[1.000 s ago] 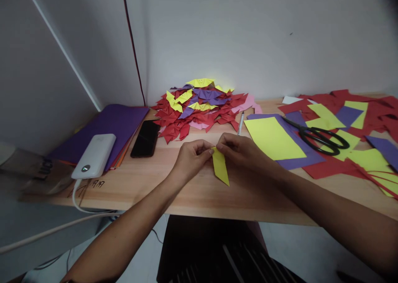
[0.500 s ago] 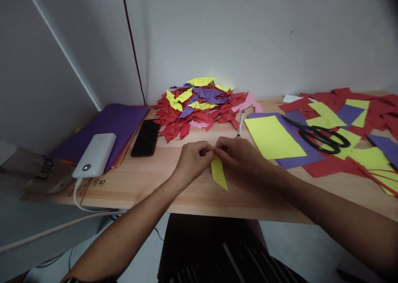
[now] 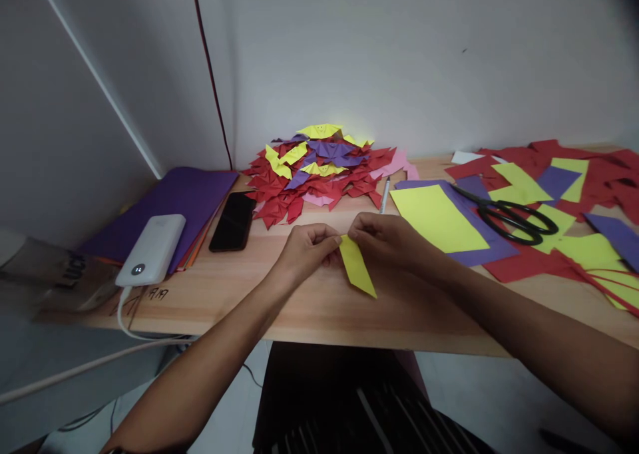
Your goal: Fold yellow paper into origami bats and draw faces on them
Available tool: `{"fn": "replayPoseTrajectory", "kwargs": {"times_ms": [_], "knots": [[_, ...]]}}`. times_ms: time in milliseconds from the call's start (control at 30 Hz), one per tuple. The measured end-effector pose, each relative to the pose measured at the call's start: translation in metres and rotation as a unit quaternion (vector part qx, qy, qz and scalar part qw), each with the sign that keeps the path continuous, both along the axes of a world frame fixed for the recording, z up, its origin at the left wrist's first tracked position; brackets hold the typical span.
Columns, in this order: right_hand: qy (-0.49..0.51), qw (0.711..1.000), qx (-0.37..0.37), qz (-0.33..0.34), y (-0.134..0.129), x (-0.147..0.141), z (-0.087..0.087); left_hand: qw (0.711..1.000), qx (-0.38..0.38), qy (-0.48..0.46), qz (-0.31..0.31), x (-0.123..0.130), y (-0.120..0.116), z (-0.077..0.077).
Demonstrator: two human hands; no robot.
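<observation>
Black striped cloth (image 3: 369, 407) showed below the wooden desk (image 3: 309, 321). Above the desktop, the left hand (image 3: 309, 247) and right hand (image 3: 384, 237) pinched the upper end of a yellow paper strip (image 3: 358, 267), its pointed end hanging nearward between them. Farther off, a phone (image 3: 232, 221) lay left, scissors (image 3: 483, 206) right on coloured paper. Behind, folded paper pieces (image 3: 324, 170) were heaped near a pale wall (image 3: 359, 54).

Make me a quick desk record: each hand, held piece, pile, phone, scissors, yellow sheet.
Left hand: pinching the strip's upper end
Right hand: fingertips at the same end, grip partly hidden
Held piece: yellow strip, hanging slantwise
Pile: folded paper shapes, mostly red, some yellow, purple, pink
Phone: dark screen, left of pile
Scissors: on paper, right
Yellow sheet: on purple paper
</observation>
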State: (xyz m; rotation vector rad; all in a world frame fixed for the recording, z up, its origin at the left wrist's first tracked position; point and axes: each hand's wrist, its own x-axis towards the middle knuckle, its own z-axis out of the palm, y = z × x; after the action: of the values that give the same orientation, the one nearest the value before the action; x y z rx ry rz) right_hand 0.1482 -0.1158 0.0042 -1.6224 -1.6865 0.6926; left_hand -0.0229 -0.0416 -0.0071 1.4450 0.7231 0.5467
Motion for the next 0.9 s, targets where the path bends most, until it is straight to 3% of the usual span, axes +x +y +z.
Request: {"fn": "replayPoseTrajectory", "kwargs": {"times_ms": [133,233,367,567,700,900], "knots": [[0.009,1.0,0.005,-0.009,0.002,-0.001,-0.002,0.999,0.036,0.0,-0.02,0.0,0.0,0.001],[0.0,1.0,0.013,-0.017,0.003,-0.003,0.0,0.998,0.056,-0.007,0.006,-0.002,0.0,0.001],[0.003,1.0,0.006,-0.005,0.004,0.0,0.001,0.998,0.003,-0.039,0.051,-0.005,0.002,0.001],[0.006,1.0,-0.004,0.01,0.007,0.008,-0.006,0.998,-0.045,-0.033,0.003,-0.004,0.003,0.001],[-0.038,0.999,0.014,0.028,0.006,0.008,-0.006,0.999,0.018,-0.007,-0.025,-0.002,0.003,-0.002],[-0.061,0.997,0.03,0.038,0.006,0.004,-0.003,0.995,0.095,0.014,0.009,0.0,0.002,-0.004]]}}
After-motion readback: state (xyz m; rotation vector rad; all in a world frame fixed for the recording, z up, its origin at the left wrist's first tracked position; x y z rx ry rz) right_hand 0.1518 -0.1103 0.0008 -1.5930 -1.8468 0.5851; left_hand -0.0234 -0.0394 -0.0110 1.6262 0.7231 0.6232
